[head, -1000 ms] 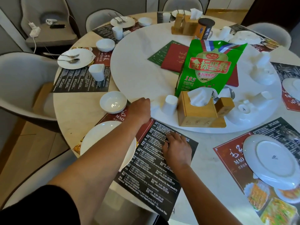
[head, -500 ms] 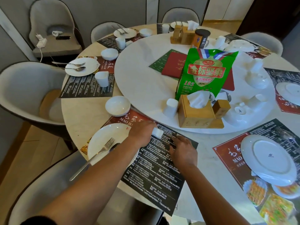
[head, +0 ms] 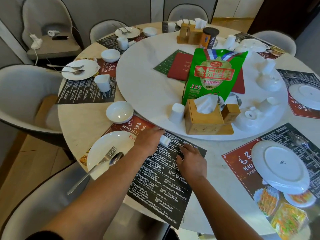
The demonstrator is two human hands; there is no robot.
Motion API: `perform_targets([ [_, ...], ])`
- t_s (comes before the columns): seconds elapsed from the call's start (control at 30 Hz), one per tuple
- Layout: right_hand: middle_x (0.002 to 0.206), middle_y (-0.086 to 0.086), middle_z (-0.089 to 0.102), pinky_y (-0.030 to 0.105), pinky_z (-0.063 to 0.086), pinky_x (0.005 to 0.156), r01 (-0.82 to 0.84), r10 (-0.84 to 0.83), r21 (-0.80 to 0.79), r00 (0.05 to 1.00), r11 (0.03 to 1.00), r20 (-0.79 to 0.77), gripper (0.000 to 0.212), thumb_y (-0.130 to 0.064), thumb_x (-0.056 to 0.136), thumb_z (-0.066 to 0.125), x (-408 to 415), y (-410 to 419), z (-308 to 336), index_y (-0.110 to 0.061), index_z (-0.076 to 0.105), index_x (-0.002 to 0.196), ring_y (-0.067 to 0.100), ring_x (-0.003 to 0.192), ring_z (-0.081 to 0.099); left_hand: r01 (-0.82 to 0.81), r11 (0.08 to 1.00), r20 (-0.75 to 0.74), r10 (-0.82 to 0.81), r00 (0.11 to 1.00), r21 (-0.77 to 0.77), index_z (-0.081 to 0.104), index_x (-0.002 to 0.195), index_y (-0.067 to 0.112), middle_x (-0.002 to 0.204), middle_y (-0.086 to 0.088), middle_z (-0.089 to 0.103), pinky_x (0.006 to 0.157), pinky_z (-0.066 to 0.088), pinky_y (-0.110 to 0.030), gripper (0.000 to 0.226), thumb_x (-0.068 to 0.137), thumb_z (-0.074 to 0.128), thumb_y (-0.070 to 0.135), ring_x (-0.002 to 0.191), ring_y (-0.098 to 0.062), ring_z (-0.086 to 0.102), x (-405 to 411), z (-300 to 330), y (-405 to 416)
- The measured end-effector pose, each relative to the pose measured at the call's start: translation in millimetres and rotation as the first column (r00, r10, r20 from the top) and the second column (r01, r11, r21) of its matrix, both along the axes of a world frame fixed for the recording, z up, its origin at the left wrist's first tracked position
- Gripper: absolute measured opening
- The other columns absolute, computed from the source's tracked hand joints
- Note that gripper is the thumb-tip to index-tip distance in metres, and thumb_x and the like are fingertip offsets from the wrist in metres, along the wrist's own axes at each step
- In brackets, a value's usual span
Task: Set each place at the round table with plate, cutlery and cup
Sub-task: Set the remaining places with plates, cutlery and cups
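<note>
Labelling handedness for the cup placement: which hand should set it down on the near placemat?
Left. The left hand already grips the small white ceramic cup over the dark printed placemat, beside the white round plate. The right hand rests flat on the mat, steadying it, and holds nothing.

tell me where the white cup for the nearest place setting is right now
In the head view it is low and centre: the white cup is in the left hand, over the dark placemat, right of the plate with fork and spoon.
</note>
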State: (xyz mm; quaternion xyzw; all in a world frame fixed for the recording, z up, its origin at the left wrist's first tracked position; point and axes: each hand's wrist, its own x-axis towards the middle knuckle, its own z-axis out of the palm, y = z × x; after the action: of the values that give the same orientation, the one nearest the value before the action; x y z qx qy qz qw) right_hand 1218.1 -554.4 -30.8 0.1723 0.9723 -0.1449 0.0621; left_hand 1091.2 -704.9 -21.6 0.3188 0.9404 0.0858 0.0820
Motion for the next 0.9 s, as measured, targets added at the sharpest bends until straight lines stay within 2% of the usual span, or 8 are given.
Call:
perform_targets([
  [0.07,0.14,-0.006,0.054,0.036,0.051,0.094,-0.003,0.003,0.014,1.0,1.0,-0.013,0.036,-0.037,0.098,0.05,-1.9,1.0,0.7,-0.026,0.059,0.132,0.02,0.124,0.053,-0.039,0.999,-0.039,0.041,0.998,0.033,0.047,0.143,0.02,0.136,-0.001,0.055,0.087,0.055,-0.043,0.071,0.079,0.065,-0.006,0.115,-0.027,0.059,5.6,-0.7,-1.1],
  [0.17,0.101,0.0,0.068,0.035,0.052,0.071,-0.017,0.034,0.098,0.983,0.995,-0.18,0.018,-0.029,0.092,0.055,-8.0,1.7,6.7,-0.02,0.069,0.1,0.024,0.09,0.065,-0.181,0.982,-0.106,0.185,0.977,0.052,0.05,0.137,0.017,0.127,-0.004,0.057,0.08,0.054,-0.039,0.057,0.083,0.066,0.005,0.105,-0.027,0.06,20.8,0.3,-4.5],
  [0.27,0.084,0.005,0.065,0.036,0.05,0.061,-0.102,0.17,0.218,0.932,0.971,-0.32,0.01,-0.021,0.083,0.065,-24.4,2.1,16.0,-0.015,0.069,0.088,0.029,0.08,0.062,-0.286,0.958,-0.12,0.284,0.951,0.001,0.057,0.128,0.015,0.127,-0.005,0.058,0.093,0.05,-0.041,0.04,0.091,0.065,0.027,0.111,-0.027,0.057,42.7,-2.5,-8.0],
  [0.4,0.089,0.008,0.062,0.04,0.05,0.072,-0.192,0.324,0.413,0.905,0.89,-0.277,0.022,-0.014,0.07,0.076,-69.1,-0.1,38.4,-0.015,0.069,0.092,0.031,0.086,0.059,-0.309,0.944,-0.091,0.3,0.949,-0.114,0.053,0.134,0.015,0.139,-0.007,0.053,0.118,0.025,-0.053,0.053,0.095,0.056,0.05,0.134,-0.03,0.041,61.7,-10.3,-9.3],
  [0.57,0.12,0.013,0.056,0.048,0.039,0.102,-0.35,0.469,0.553,0.879,0.756,-0.084,0.036,-0.011,0.082,0.066,-114.6,-4.8,66.6,-0.013,0.063,0.118,0.035,0.116,0.051,-0.279,0.935,-0.103,0.263,0.959,-0.216,0.051,0.137,0.013,0.142,-0.01,0.051,0.121,0.01,-0.058,0.06,0.096,0.05,0.057,0.138,-0.032,0.038,56.6,-6.2,-5.8],
  [0.67,0.146,0.016,0.038,0.055,0.023,0.115,-0.353,0.402,0.62,0.913,0.7,0.066,0.043,-0.02,0.096,0.052,-136.9,-4.0,77.6,-0.015,0.05,0.138,0.039,0.139,0.03,-0.284,0.931,-0.088,0.27,0.959,-0.228,0.051,0.137,0.013,0.141,-0.009,0.052,0.121,0.012,-0.057,0.061,0.095,0.053,0.057,0.137,-0.03,0.04,53.3,-2.1,-2.9],
  [0.77,0.153,0.017,0.03,0.06,0.015,0.118,-0.391,0.32,0.653,0.919,0.649,0.232,0.047,-0.025,0.098,0.049,-153.7,4.0,76.8,-0.02,0.044,0.145,0.042,0.143,0.025,-0.289,0.929,-0.085,0.276,0.957,-0.234,0.054,0.135,0.013,0.138,-0.008,0.055,0.121,0.012,-0.057,0.06,0.094,0.056,0.057,0.135,-0.029,0.044,50.9,0.2,-0.7],
  [0.9,0.134,0.009,0.049,0.046,0.034,0.103,-0.471,0.353,0.631,0.882,0.616,0.313,0.038,-0.022,0.097,0.05,-164.0,13.6,75.0,-0.024,0.054,0.135,0.031,0.124,0.052,-0.292,0.931,-0.077,0.282,0.956,-0.218,0.056,0.132,0.014,0.133,-0.006,0.059,0.121,0.012,-0.057,0.06,0.092,0.058,0.058,0.131,-0.028,0.048,49.7,1.5,-1.1],
])
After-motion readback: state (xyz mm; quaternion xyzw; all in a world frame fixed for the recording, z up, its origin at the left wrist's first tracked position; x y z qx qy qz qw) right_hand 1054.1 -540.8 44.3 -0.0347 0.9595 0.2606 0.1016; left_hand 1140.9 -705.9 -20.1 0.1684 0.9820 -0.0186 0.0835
